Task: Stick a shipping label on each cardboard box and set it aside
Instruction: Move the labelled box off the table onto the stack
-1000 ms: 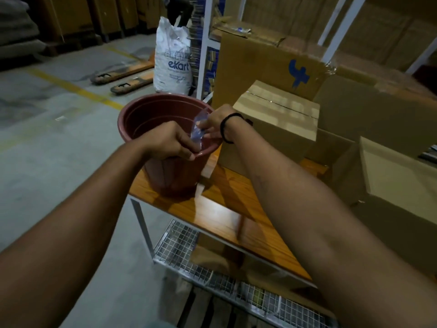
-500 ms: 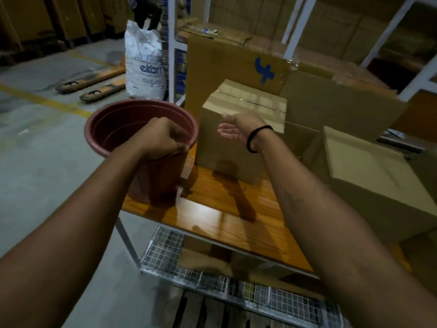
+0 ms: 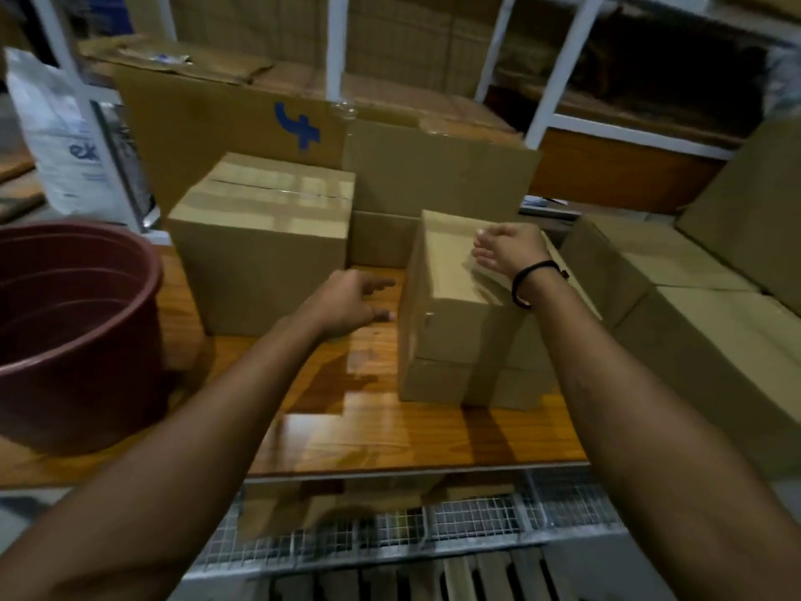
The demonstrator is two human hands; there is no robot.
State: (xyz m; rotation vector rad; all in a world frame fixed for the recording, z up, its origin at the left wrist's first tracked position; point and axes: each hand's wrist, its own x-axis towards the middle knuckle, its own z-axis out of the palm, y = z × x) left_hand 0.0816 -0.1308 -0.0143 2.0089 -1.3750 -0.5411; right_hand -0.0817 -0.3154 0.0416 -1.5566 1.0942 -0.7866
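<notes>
A plain cardboard box [image 3: 450, 327] stands on the wooden table [image 3: 390, 435], right of centre. My right hand [image 3: 507, 249], with a black band on the wrist, hovers over the box's top, fingers apart and empty. My left hand [image 3: 351, 301] is open just left of that box, above the table, fingers spread toward its side. A taped cardboard box [image 3: 260, 240] stands further back to the left. No label is visible in either hand.
A dark red plastic bucket [image 3: 73, 336] sits at the table's left end. Larger cardboard boxes [image 3: 702, 323] crowd the right side and flat cartons [image 3: 437, 167] lean behind. A white sack [image 3: 65, 136] stands far left. Wire mesh shelf [image 3: 433, 527] lies below the table.
Both hands left the bucket, where they held a small clear piece, and moved right to the box. The view swung right; the bucket now sits at the left edge.
</notes>
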